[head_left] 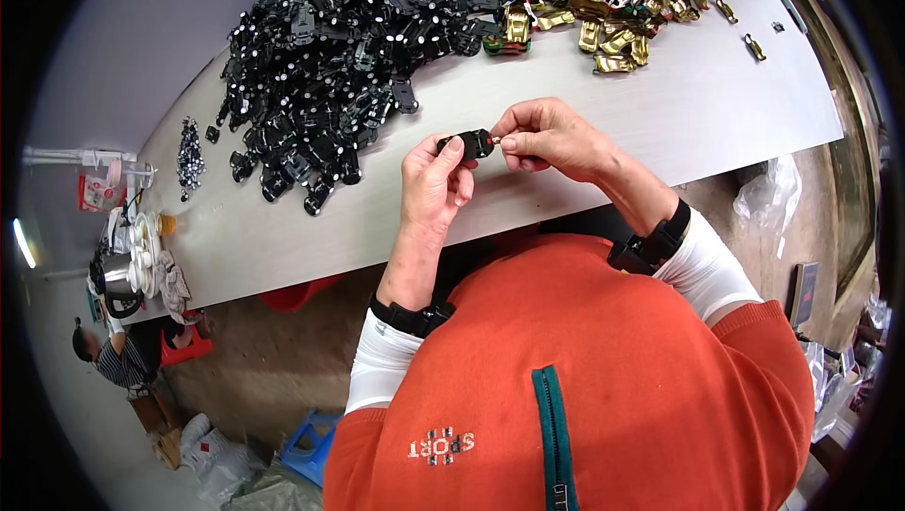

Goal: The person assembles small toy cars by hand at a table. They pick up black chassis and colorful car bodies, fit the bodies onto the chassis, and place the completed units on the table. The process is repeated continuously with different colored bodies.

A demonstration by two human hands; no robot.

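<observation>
At your far left, a person in a striped top [123, 365] is sitting small and distorted near the fisheye rim, too faint for you to make out the hands. Nearby, a metal kettle [121, 285] is standing among white items that are overlapping and hard to tell apart. On the table [679, 106], a small pile of shiny pieces [189, 160] is lying, its single parts too tiny to read. Next, a heap of black car bases [330, 68] with pale wheels is spreading, its top running out of view and most of its pieces hiding one another. Under the table edge, a red object [300, 294] is showing only in part. In front of you, your left hand [434, 181] is gripping a black car base [477, 143], thumb on top, its fingers covering one end. Your right hand [556, 139] is pinching something small with a reddish tip at the other end; you cannot tell what it is. Beyond, gold and coloured toy cars [613, 2] are piling up, cut off at the top, while a gold toy car [754, 47] is lying apart at the right.
</observation>
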